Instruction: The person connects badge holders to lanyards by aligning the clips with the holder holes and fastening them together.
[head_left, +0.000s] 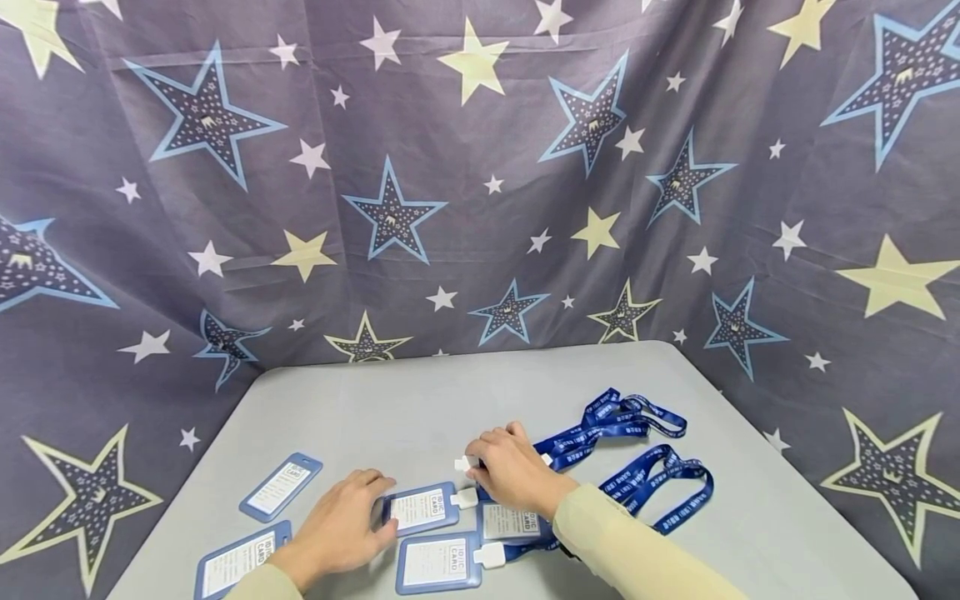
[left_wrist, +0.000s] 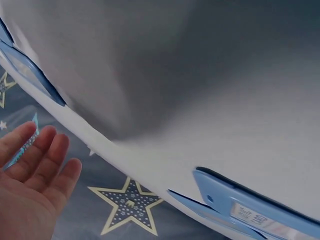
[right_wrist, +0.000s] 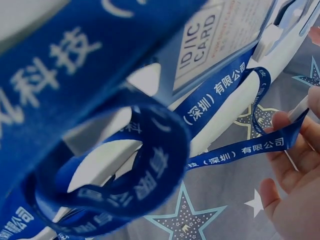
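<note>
The left hand (head_left: pixel 343 525) hovers or rests at the left end of a clipped card holder (head_left: pixel 422 508); its grip is loose, the fingers nearly straight and the thumb well apart from them; the thumb tip overlaps the holder's near left corner in the head view, and I cannot tell whether it touches; the right hand (head_left: pixel 517 471) is just to the far right of that holder, its grip closed together on a blue strap (right_wrist: pixel 240 154), which the fingers and thumb pinch near its end; a white clip (head_left: pixel 461 464) shows at the left of these fingertips.

The clipped card holder lies near the middle of the counter (head_left: pixel 390 408), a white clip at its right end; just nearer lies a second clipped holder (head_left: pixel 438 562), with its own white clip; a third holder (head_left: pixel 512 521) lies to the right, partly hidden by the right hand and forearm; at the left are two blue holders, one farther (head_left: pixel 281 487) and one nearer (head_left: pixel 238 565), the nearer partly covered by the left wrist; to the right lie two looped lanyard bundles, one far (head_left: pixel 611 417) and one nearer (head_left: pixel 667 492); a starry curtain (head_left: pixel 450 150) hangs behind.
</note>
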